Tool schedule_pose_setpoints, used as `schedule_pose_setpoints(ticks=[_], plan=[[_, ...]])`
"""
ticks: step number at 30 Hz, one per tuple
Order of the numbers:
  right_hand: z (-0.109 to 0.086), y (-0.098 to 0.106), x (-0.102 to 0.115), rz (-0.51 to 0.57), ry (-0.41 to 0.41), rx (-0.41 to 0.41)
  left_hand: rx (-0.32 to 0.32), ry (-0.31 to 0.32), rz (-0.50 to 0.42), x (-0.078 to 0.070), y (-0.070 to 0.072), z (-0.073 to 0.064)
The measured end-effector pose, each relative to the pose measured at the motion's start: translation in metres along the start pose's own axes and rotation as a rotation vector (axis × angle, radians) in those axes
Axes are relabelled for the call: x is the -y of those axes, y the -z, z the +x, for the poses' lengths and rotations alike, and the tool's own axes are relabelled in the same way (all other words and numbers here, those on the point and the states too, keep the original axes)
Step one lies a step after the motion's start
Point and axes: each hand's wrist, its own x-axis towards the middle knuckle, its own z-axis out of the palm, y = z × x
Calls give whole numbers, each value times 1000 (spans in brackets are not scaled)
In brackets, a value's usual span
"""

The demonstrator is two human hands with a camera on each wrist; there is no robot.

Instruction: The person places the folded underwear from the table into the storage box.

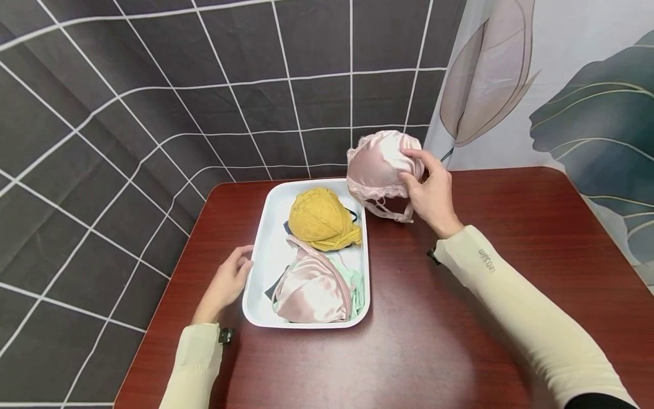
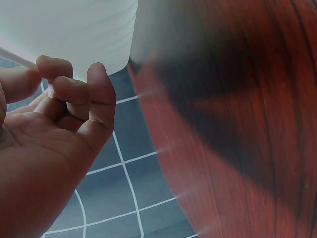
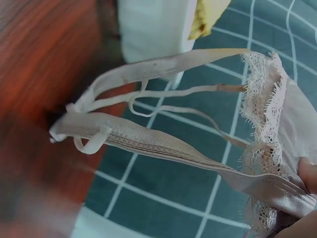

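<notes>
My right hand pinches a pale pink satin bra with lace trim between thumb and fingers. The bra is held up beside the back right corner of a white tray, its band and straps hanging down in a loop. My left hand is at the tray's left side, thumb and curled fingers at the rim. Inside the tray, a mustard yellow bra lies at the back and another pink satin bra at the front. Mint green fabric shows from under the front one.
The tray stands on a dark red wooden table. Behind and to the left hangs a dark grey sheet with white grid lines. A white curtain with leaf patterns covers the back right.
</notes>
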Motion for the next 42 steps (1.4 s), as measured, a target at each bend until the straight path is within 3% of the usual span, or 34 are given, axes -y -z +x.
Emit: schedule_pose_setpoints(ticks=[6, 13, 21, 25, 30, 36, 42], plan=[[0, -5, 22, 46, 59, -6, 0, 0, -4, -1, 0, 0], [-2, -3, 70, 155, 90, -17, 4, 9, -7, -1, 1, -1], [4, -23, 71, 364, 145, -27, 11, 11, -15, -1, 2, -1], [2, -37, 86, 429, 129, -10, 10, 6, -19, 0, 2, 0], [-8, -54, 102, 380, 113, 32, 7, 3, -28, -2, 1, -1], [-20, -84, 74, 229, 126, 132, -1, -5, -37, -3, -2, -1], [-32, -95, 51, 63, 57, 348, 4, -12, -35, -5, -5, 1]])
